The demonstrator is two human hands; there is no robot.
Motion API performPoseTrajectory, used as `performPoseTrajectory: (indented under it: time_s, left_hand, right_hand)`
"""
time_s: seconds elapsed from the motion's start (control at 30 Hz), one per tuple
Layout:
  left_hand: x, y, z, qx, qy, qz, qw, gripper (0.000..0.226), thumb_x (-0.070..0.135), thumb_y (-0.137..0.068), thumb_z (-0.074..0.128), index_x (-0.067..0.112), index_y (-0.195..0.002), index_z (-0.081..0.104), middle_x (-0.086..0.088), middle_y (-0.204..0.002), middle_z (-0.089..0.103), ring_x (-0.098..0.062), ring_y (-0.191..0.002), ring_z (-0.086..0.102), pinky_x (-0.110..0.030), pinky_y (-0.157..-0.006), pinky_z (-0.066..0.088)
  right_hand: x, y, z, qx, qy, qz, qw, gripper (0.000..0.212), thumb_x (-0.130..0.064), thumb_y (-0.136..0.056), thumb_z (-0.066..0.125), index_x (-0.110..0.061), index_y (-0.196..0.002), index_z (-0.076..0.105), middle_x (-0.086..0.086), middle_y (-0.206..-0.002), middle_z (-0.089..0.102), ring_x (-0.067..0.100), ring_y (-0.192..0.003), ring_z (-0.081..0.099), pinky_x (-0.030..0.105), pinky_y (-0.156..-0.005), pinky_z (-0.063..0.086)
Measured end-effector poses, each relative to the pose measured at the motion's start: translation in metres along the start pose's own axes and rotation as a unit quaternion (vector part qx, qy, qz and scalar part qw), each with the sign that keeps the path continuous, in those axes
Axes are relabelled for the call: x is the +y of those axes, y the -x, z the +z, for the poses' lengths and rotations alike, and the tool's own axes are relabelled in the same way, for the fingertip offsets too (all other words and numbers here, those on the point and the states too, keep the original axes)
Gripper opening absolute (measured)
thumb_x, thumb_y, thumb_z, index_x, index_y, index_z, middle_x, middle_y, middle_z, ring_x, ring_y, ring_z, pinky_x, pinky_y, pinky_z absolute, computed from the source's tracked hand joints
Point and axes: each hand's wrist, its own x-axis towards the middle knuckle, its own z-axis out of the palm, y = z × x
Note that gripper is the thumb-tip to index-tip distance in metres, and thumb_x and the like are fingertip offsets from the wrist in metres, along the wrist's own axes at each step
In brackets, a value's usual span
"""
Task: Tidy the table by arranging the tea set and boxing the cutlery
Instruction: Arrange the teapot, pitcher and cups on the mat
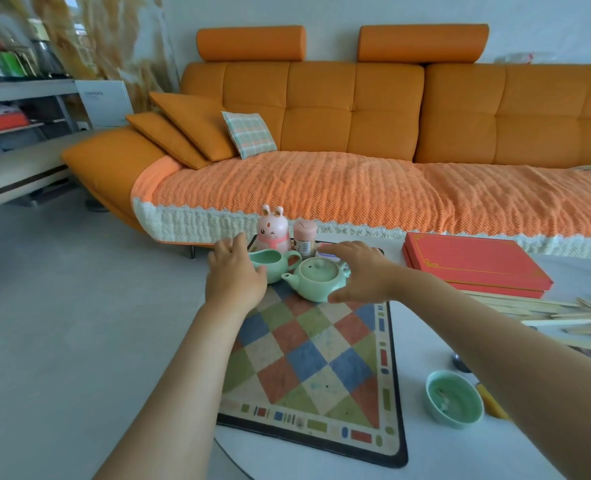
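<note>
The teapot [316,278] sits at the far end of a checkered mat [308,358] on the white bench [422,344]. Its lid is on and its spout points left, so its long axis runs side to side across the mat. Just to its left and a little farther back stands a green pitcher [273,265], its loop handle turned right toward the teapot; its pouring lip is hidden by the left hand [235,271].

The left hand is against the pitcher's left side with its fingers [225,245] loose and spread, clasping nothing. The right hand [360,275] arches at the teapot's right side, fingers straight and splayed above the lid, thumb low by the body. Whether it touches the pot cannot be told.

Behind the pitcher stand a pink rabbit figure [272,232] and a small pink jar [304,237]. A green cup [455,403] stands upright on the bare bench, near the right edge, well apart from the teapot. A shut red box [474,261] lies farther back on the right, with loose chopsticks [546,313] piled just in front of it. An orange sofa [321,116] is behind the bench.
</note>
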Motion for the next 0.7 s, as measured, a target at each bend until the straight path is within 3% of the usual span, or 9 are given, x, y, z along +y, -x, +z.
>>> performPoseTrajectory:
  time_s: [0.1, 0.17, 0.27, 0.4, 0.5, 0.6, 0.7]
  left_hand:
    - [0.032, 0.014, -0.007, 0.088, 0.045, 0.079, 0.992, 0.041, 0.025, -0.091, 0.06, 0.017, -0.13, 0.049, -0.009, -0.127, 0.045, -0.029, -0.12, 0.038, -0.038, -0.096, 0.036]
    - [0.059, 0.03, -0.004, 0.082, 0.095, 0.138, 0.983, 0.029, 0.025, -0.091, 0.06, 0.022, -0.119, 0.053, 0.001, -0.116, 0.048, -0.021, -0.113, 0.041, -0.033, -0.091, 0.037]
    - [0.094, 0.058, 0.011, -0.027, 0.113, 0.216, 0.969, 0.024, 0.028, -0.091, 0.059, 0.027, -0.114, 0.055, 0.012, -0.106, 0.049, -0.01, -0.1, 0.048, -0.027, -0.085, 0.04]
    - [0.131, 0.094, 0.026, -0.223, 0.116, 0.226, 0.941, 0.022, 0.041, -0.086, 0.065, 0.035, -0.106, 0.057, 0.016, -0.097, 0.053, -0.006, -0.086, 0.056, -0.029, -0.081, 0.049]
    - [0.152, 0.118, 0.031, -0.335, 0.05, 0.238, 0.91, 0.052, 0.064, -0.073, 0.07, 0.04, -0.115, 0.053, 0.019, -0.111, 0.053, -0.005, -0.097, 0.056, -0.031, -0.085, 0.049]
    - [0.166, 0.138, 0.036, -0.397, -0.064, 0.255, 0.879, 0.084, 0.067, -0.062, 0.077, 0.042, -0.133, 0.041, 0.015, -0.127, 0.045, -0.01, -0.112, 0.052, -0.035, -0.092, 0.048]
    - [0.174, 0.149, 0.042, -0.406, -0.112, 0.265, 0.867, 0.076, 0.051, -0.068, 0.081, 0.04, -0.132, 0.043, 0.011, -0.131, 0.048, -0.013, -0.111, 0.053, -0.032, -0.087, 0.049]
  right_hand:
    - [0.01, 0.026, -0.014, 0.041, -0.025, 0.004, 0.999, 0.075, -0.043, -0.079, 0.071, -0.037, -0.145, 0.037, -0.001, -0.149, 0.034, 0.021, -0.138, 0.028, 0.045, -0.113, 0.029]
    - [0.02, 0.048, -0.023, 0.061, -0.029, -0.005, 0.998, 0.065, -0.037, -0.082, 0.07, -0.036, -0.142, 0.044, 0.0, -0.144, 0.037, 0.02, -0.135, 0.029, 0.041, -0.109, 0.031]
    - [0.036, 0.083, -0.032, 0.073, -0.022, -0.014, 0.997, 0.052, -0.029, -0.084, 0.069, -0.033, -0.133, 0.054, 0.0, -0.13, 0.047, 0.016, -0.118, 0.041, 0.03, -0.099, 0.034]
    - [0.055, 0.131, -0.039, 0.067, -0.037, 0.014, 0.997, 0.039, -0.022, -0.084, 0.067, -0.033, -0.121, 0.063, -0.006, -0.114, 0.055, 0.013, -0.097, 0.057, 0.026, -0.085, 0.043]
    - [0.07, 0.165, -0.042, 0.058, -0.049, 0.046, 0.996, 0.035, -0.021, -0.086, 0.065, -0.034, -0.119, 0.064, -0.013, -0.115, 0.059, 0.009, -0.094, 0.06, 0.023, -0.079, 0.044]
    - [0.083, 0.197, -0.041, 0.056, -0.065, 0.071, 0.994, 0.031, -0.023, -0.088, 0.063, -0.037, -0.116, 0.066, -0.018, -0.113, 0.06, 0.006, -0.094, 0.061, 0.022, -0.082, 0.047]
    - [0.094, 0.222, -0.043, 0.044, -0.085, 0.101, 0.99, 0.033, -0.02, -0.087, 0.061, -0.037, -0.115, 0.067, -0.019, -0.112, 0.061, 0.008, -0.099, 0.059, 0.023, -0.087, 0.046]
